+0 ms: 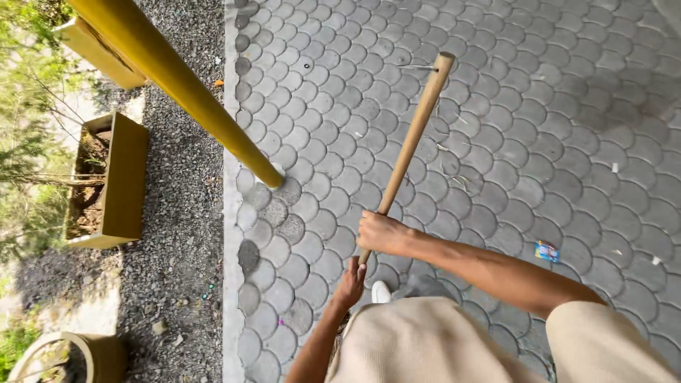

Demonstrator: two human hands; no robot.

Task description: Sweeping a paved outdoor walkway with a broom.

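Wooden pole [410, 145] runs from frame centre toward the upper middle; your right hand [381, 232] wraps it shut, your left hand [350, 284] curls closed lower down. It looks stiff and light; grip low.

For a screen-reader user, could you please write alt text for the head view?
Both hands grip a wooden pole: right hand above, left hand below on the pole, over grey scalloped paving. A yellow post stands left.

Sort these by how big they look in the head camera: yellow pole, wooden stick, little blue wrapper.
1. Yellow pole, though nearness to the camera may enlarge it.
2. Wooden stick, gripped by both hands.
3. Blue wrapper.
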